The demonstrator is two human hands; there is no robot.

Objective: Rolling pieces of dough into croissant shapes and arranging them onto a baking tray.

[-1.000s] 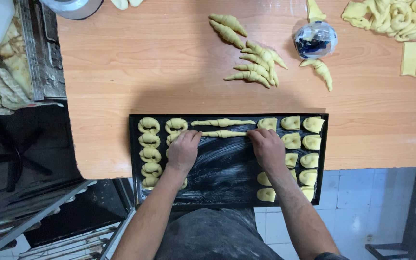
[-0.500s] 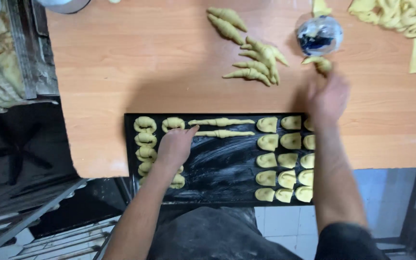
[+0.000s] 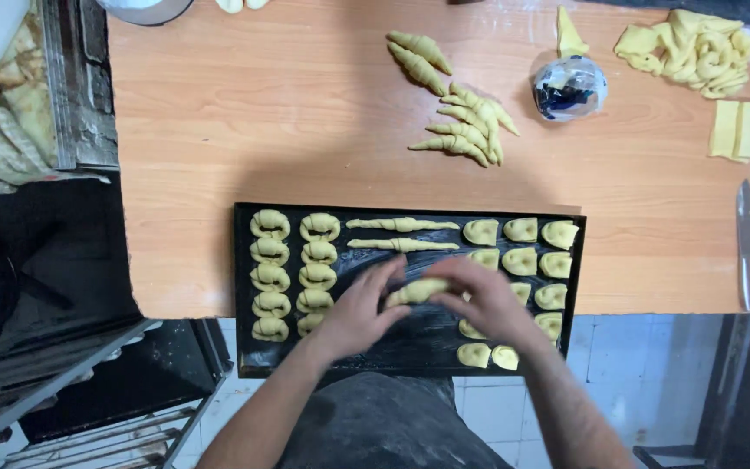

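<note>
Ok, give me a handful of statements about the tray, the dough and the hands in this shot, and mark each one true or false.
1. Both hands hold one dough roll over the tray. True: the left hand and the right hand are on its two ends.
2. The knife lies on the tray. False: it lies on the table, right of the tray.
3. Two straight rolls lie near the tray's far edge. True.
4. The tray sits wholly on the table. False: its near part hangs over the table's edge.
5. The loose pile of rolled dough is on the table, beyond the tray. True.
</note>
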